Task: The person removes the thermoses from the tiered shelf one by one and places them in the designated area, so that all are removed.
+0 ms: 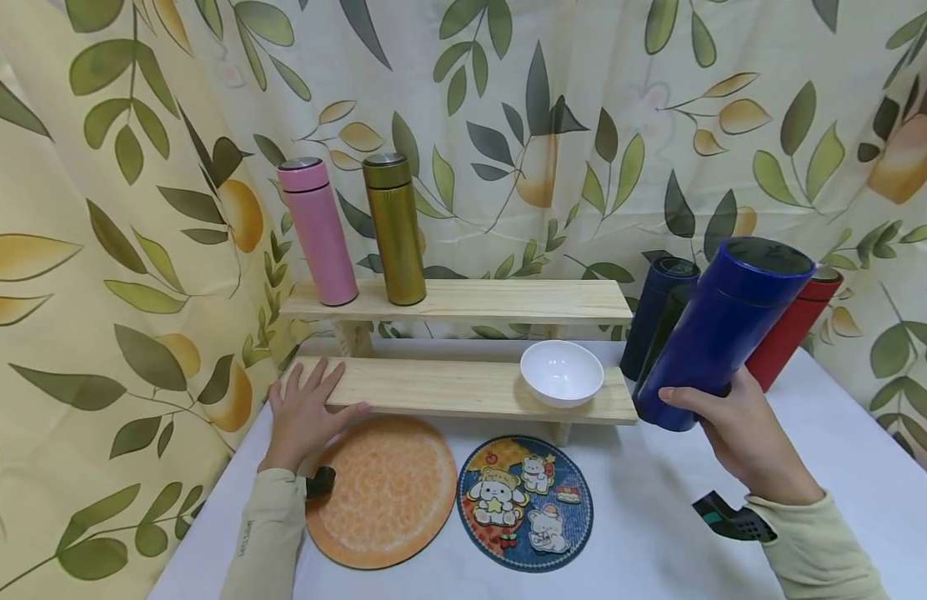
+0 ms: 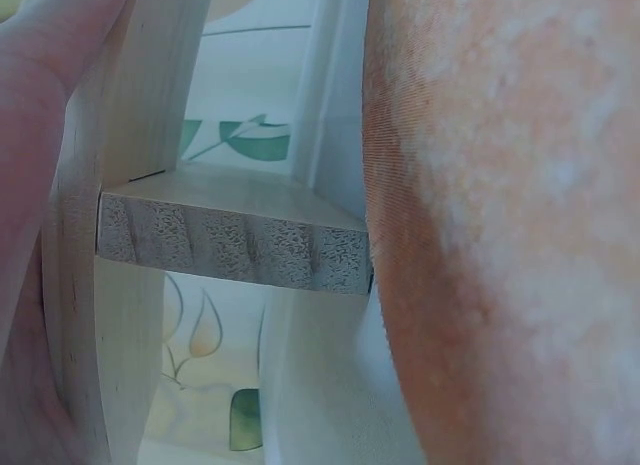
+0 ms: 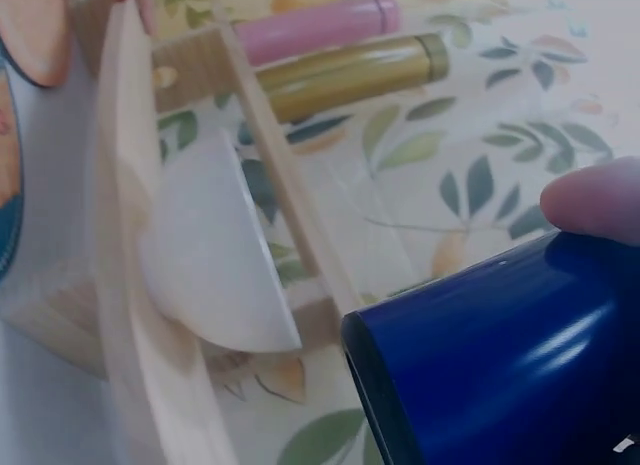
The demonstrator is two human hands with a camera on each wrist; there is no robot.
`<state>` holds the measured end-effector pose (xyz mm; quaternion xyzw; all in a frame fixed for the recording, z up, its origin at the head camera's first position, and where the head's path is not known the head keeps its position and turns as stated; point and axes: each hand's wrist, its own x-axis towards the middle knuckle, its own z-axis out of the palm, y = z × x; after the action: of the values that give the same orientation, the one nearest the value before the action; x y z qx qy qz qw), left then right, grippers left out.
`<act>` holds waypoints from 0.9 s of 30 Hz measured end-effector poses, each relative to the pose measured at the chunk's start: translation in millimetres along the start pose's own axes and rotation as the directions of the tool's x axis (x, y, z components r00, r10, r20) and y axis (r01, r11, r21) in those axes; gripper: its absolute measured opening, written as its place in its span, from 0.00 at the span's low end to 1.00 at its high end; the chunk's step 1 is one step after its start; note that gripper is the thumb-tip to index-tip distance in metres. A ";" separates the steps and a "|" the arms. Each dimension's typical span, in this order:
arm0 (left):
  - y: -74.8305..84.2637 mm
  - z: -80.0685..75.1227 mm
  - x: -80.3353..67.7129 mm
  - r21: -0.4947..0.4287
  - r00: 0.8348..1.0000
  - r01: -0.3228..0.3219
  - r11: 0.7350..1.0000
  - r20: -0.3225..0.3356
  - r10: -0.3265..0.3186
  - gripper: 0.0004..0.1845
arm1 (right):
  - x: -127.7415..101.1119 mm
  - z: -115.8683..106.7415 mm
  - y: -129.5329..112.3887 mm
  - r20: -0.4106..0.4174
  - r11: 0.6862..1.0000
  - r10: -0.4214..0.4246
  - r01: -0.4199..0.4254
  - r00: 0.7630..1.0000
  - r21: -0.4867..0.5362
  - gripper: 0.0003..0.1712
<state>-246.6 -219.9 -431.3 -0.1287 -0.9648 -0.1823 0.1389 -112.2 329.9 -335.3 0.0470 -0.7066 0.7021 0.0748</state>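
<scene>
Leaf-print curtain behind, white worktop [image 1: 658,517]. Your right hand [image 1: 741,437] grips the blue flask [image 1: 722,342], tilted, lifted right of the lower shelf [image 1: 448,387]. Left hand [image 1: 306,408] lies flat on that shelf. Likely mid-carry; next needs an upright set-down clear of the bowl [image 1: 562,372].

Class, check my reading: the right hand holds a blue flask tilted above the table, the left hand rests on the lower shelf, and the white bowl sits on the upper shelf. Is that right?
Not quite. In the head view the white bowl sits on the lower shelf, not the upper shelf. The rest stands: right hand holds the tilted blue flask; left hand rests on the lower shelf.
</scene>
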 end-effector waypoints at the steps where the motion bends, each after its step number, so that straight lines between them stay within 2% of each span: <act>1: 0.4 0.2 -0.1 0.000 1.000 -0.001 1.000 -0.001 0.001 0.53 | -0.6 -2.7 -0.4 -0.001 1.000 -0.007 0.007 1.000 0.012 0.49; 13: 2.5 -3.1 -1.2 -0.005 1.000 -0.003 1.000 -0.005 0.003 0.52 | 0.5 -25.6 -2.8 -0.029 0.992 -0.042 0.045 0.999 0.118 0.48; 20: 2.3 -3.5 -0.3 0.004 1.000 -0.001 1.000 0.005 0.001 0.53 | 1.2 -38.4 -5.5 -0.056 0.993 -0.045 0.050 0.997 0.104 0.48; 27: 0.9 -1.4 1.0 0.006 1.000 0.010 1.000 0.027 -0.010 0.54 | -0.3 -54.2 -8.3 -0.101 0.985 -0.067 0.082 0.993 0.153 0.50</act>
<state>-247.0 -219.5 -429.4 -0.1258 -0.9678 -0.1784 0.1254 -108.4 383.9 -327.1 0.0456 -0.6424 0.7538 0.1309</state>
